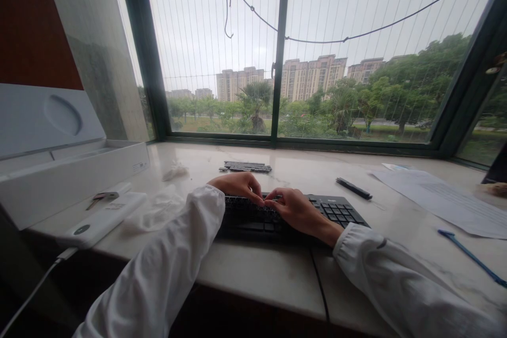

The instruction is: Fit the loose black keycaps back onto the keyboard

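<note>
A black keyboard (340, 210) lies near the front of the pale stone sill. Over its middle, my left hand (241, 186) bends down with thumb and fingertips drawn together. My right hand (297, 211) comes in from the other side, also pinched, its fingertips meeting the left ones just above the keys. Whatever is between the fingertips is too small to make out. Behind the keyboard, small dark pieces like loose keycaps (247, 167) are laid in rows.
Left are a white open box (75, 179), a white power bank (105, 222) with a cable, keys (101, 198) and crumpled tissue (158, 210). Right are a black bar-shaped object (354, 188), paper sheets (447, 198) and a blue pen-like stick (471, 257). A window stands behind.
</note>
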`<state>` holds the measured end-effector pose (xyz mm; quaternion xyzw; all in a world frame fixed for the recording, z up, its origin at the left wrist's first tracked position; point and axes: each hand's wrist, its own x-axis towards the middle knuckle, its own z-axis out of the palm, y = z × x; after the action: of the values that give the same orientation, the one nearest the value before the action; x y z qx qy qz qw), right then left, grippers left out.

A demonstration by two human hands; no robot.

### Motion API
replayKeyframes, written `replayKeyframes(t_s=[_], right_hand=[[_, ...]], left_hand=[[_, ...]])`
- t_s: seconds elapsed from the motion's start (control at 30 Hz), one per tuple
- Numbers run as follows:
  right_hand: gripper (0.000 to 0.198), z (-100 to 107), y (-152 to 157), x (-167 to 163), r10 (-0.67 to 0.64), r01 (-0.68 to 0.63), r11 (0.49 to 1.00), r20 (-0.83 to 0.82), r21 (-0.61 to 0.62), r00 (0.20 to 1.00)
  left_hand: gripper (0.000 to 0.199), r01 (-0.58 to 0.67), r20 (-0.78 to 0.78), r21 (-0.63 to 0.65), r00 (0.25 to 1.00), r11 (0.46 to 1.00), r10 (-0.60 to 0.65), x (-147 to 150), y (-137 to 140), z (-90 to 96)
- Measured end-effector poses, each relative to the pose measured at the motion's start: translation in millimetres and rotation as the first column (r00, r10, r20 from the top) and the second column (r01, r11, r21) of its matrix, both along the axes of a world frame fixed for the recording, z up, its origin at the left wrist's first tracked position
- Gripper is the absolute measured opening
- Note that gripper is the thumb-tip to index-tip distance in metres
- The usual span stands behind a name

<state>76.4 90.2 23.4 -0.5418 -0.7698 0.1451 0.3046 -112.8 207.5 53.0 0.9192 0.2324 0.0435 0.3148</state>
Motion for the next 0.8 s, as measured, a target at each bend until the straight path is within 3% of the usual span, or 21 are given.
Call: replayKeyframes(t_s=[0.53,0.8], right_hand=[[0.034,-2.4,-3.1,-2.7,0.183,-0.18,0.981,0.041,-0.068,0.982],[0.028,-2.8,-5.4,-1.3,0.21,-0.206,0.973,0.023,-0.105,0.977]], left_hand=[[0.034,0.096,-0.135,-0.173,0.984,0.98,-0.12,-3.6,-3.3,2.9],[0.031,0.087,-0.13,-0.133,0.986,0.987,-0.104,-2.5,-5.0,2.7]])
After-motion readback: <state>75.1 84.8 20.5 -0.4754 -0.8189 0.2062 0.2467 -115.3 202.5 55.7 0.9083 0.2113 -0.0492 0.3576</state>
